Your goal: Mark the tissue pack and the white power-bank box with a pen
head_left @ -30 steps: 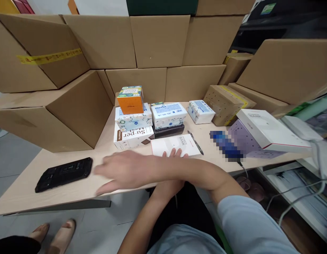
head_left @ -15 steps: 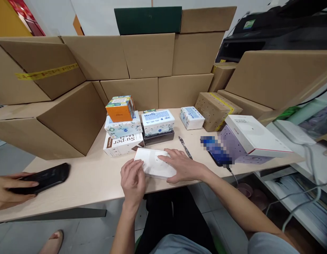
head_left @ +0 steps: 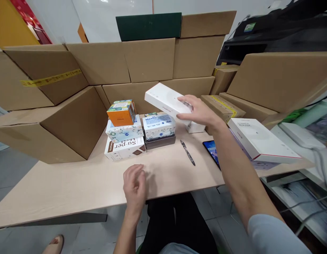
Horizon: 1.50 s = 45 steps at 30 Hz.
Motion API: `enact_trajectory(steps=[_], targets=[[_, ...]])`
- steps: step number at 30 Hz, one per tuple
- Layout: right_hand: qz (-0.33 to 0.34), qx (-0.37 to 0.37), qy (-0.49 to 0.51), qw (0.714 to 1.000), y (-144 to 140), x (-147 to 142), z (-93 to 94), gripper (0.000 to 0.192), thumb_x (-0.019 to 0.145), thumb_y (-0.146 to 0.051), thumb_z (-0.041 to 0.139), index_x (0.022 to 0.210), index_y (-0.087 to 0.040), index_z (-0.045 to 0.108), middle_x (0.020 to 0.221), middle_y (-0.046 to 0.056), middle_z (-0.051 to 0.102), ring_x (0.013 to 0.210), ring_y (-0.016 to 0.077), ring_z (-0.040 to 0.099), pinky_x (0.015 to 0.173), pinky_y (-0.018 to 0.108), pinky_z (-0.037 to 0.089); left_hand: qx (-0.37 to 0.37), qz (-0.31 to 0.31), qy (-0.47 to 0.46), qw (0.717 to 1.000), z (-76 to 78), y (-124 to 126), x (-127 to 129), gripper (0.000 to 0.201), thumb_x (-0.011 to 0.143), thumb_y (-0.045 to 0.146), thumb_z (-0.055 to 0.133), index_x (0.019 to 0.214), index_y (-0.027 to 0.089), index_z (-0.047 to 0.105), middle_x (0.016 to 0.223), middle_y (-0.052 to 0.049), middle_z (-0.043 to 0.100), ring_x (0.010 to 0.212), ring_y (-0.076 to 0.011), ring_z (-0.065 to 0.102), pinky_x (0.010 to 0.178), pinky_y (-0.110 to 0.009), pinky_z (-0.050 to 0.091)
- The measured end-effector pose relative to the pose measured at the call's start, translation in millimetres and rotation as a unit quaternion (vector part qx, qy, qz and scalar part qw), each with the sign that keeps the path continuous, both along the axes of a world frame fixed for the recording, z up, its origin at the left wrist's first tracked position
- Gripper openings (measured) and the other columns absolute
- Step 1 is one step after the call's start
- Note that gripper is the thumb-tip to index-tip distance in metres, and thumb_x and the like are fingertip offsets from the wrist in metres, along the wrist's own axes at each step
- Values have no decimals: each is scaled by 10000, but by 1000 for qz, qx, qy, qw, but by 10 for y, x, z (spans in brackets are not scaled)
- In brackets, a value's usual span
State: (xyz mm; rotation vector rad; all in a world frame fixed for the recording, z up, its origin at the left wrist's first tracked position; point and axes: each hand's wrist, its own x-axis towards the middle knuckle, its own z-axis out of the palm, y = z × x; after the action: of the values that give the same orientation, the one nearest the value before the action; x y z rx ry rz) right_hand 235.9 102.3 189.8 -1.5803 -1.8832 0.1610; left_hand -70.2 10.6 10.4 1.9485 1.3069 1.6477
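Note:
My right hand (head_left: 199,112) grips a flat white box (head_left: 166,100) and holds it in the air, tilted, above the blue-and-white tissue pack (head_left: 158,126) at the back of the table. My left hand (head_left: 134,183) rests near the front edge of the light wooden table (head_left: 73,183), fingers loosely curled, holding nothing. Left of the tissue pack stands a small stack: an orange box (head_left: 121,112) on a floral pack (head_left: 123,130) on a white "Su-per" box (head_left: 125,149). A black pen (head_left: 188,157) lies to the right of my left hand.
Brown cardboard cartons (head_left: 150,58) wall in the back and left of the table. A white box (head_left: 261,139) and a phone (head_left: 213,152) lie at the right. A dark printer (head_left: 272,31) stands at the back right. Someone's foot (head_left: 53,244) shows at the lower left.
My right hand has lifted the white box off the table and carried it up and back. Another person's hand and the black phone at the left have gone from view.

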Motion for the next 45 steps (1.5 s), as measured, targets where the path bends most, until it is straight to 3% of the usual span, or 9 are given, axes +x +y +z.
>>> enact_trajectory(steps=[8, 15, 19, 25, 30, 36, 38, 41, 45], targets=[[-38, -153, -35, 987, 1336, -248, -78, 707, 688, -429, 723, 1351, -225, 588, 1368, 148, 556, 1284, 392, 418, 1023, 539, 387, -2, -59, 157, 986, -30, -17, 6, 206, 910, 151, 560, 1081, 243, 628, 1056, -47, 665, 1078, -226, 567, 1003, -458, 445], [-28, -142, -25, 989, 1578, -311, -284, 458, 834, -503, 598, 1168, -201, 680, 1250, 82, 664, 1100, 219, 595, 953, 331, 468, -54, -86, 135, 986, -46, -16, -38, 200, 914, 184, 568, 1080, 267, 640, 1077, -42, 666, 1144, -237, 540, 973, -433, 477], [-121, -126, -47, 984, 1266, 15, -273, 494, 923, -475, 458, 1292, -175, 591, 1344, 114, 604, 1200, 234, 559, 1025, 359, 425, -54, -92, 128, 986, -45, -1, -36, 185, 910, 201, 578, 1064, 269, 655, 1071, -50, 671, 1136, -250, 546, 968, -448, 479], [-299, -228, -97, 922, 706, 469, -526, 763, 711, -546, 734, 1309, -108, 556, 1379, 282, 509, 1295, 464, 436, 1000, 599, 381, -37, -104, 145, 983, -52, 31, -18, 183, 901, 217, 588, 1057, 267, 669, 1057, -45, 685, 1098, -254, 568, 979, -469, 460], [-324, -269, -69, 904, 564, 464, -831, 857, 704, -550, 716, 1413, -149, 452, 1384, 275, 486, 1253, 431, 491, 947, 540, 445, -31, -92, 153, 984, -85, 40, -22, 171, 906, 232, 583, 1050, 253, 672, 1061, -54, 687, 1091, -255, 571, 973, -461, 457], [-341, -186, -25, 921, 140, 376, -696, 767, 822, -494, 570, 1494, -193, 354, 1372, 239, 471, 1277, 422, 462, 965, 515, 442, -15, -79, 156, 984, -99, 73, -30, 156, 909, 233, 581, 1030, 236, 679, 1016, -54, 701, 1036, -238, 590, 939, -439, 466], [-330, -120, 9, 936, -259, 306, -626, 768, 836, -516, 555, 1511, -223, 334, 1366, 212, 478, 1261, 399, 482, 992, 516, 434, -12, -73, 149, 986, -93, 67, -13, 149, 908, 241, 585, 1019, 238, 685, 1002, -52, 701, 1024, -234, 596, 928, -432, 470], [-223, -10, 43, 974, -1010, 80, -629, 737, 837, -526, 588, 1490, -255, 379, 1386, 164, 485, 1291, 368, 471, 1075, 549, 387, -22, -63, 102, 992, -65, 25, 32, 149, 904, 277, 602, 1015, 243, 695, 1011, -53, 697, 1041, -231, 602, 924, -416, 480], [-15, -15, 43, 999, -1678, -364, -877, 733, 796, -437, 687, 1463, -320, 408, 1496, 113, 376, 1382, 363, 377, 1135, 554, 355, -109, -43, -46, 992, 36, -40, 63, 274, 912, 395, 598, 1121, 235, 676, 1162, -79, 668, 1126, -232, 601, 947, -384, 497]])
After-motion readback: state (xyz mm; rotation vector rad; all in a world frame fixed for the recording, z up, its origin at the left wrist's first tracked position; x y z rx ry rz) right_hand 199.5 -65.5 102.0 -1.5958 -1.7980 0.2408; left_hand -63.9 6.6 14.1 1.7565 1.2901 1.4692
